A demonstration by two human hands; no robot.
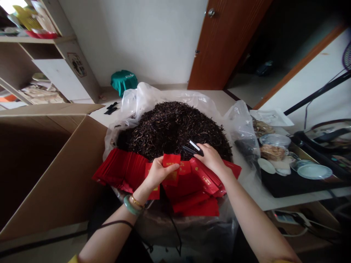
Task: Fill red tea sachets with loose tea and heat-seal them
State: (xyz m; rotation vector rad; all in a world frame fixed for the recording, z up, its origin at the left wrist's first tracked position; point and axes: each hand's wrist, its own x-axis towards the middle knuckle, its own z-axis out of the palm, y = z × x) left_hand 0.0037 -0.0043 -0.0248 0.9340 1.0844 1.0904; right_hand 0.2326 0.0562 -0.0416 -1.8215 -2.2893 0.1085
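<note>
- Red paper packets [189,186] lie in an overlapping fan along the near edge of the heap, some spilling over the front of the clear plastic bag [142,100], with a few tucked against the tea.
- The left hand [159,173] is pinching one red packet [171,163] upright between thumb and fingertips, just above the fan; a jade bangle [131,205] and a thin gold bracelet [137,201] sit at the wrist.
- The right hand [211,159] is pinched around a small flat black-and-white piece [193,148], too small to identify, held at the edge of the tea.
- Dark loose tea leaves [172,131] form a broad mound inside the bag, directly behind both hands.
- The bag rests on a pale worktop [246,182], with a black tray [296,186] to the right carrying a white saucer [314,171] and small dishes.
- A large open cardboard box [55,171] stands to the left of the bag.
- Beyond the worktop are a green cloth bundle [123,81], a wooden door [225,44] and a cluttered shelf [41,40].
</note>
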